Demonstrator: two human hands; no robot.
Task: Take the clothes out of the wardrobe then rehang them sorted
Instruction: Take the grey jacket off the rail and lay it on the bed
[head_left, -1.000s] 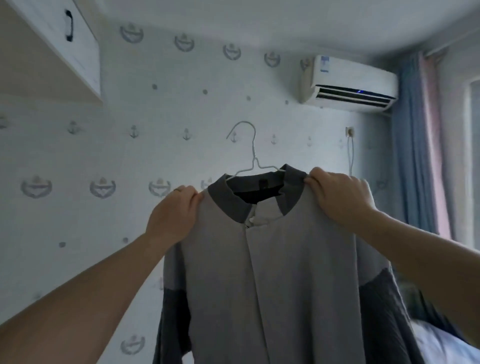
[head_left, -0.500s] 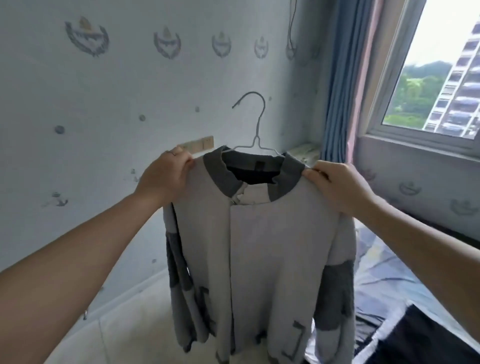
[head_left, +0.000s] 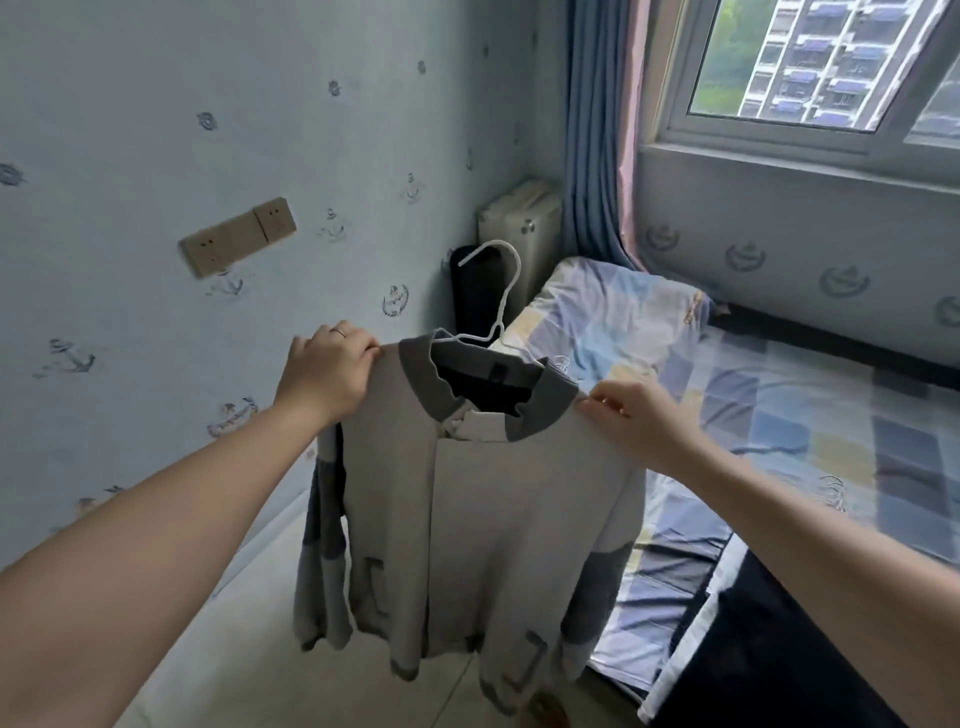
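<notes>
A light grey jacket (head_left: 498, 519) with a dark grey collar and dark sleeve patches hangs in the air on a white wire hanger (head_left: 501, 296). My left hand (head_left: 324, 374) grips its left shoulder. My right hand (head_left: 636, 421) pinches its right shoulder. The jacket hangs in front of me, above the floor and beside the bed. The wardrobe is out of view.
A bed (head_left: 779, 415) with a checked blue, yellow and white cover fills the right side, with dark clothing (head_left: 769, 649) on its near end. A white heater (head_left: 524, 223) and a black object stand in the corner. Blue curtain (head_left: 597, 130) and window (head_left: 810, 67) lie beyond. Pale floor lies below.
My view has swung down and to the right, from the wall and air conditioner to the bed and window. Both hands have kept their hold and lowered the jacket towards the bed.
</notes>
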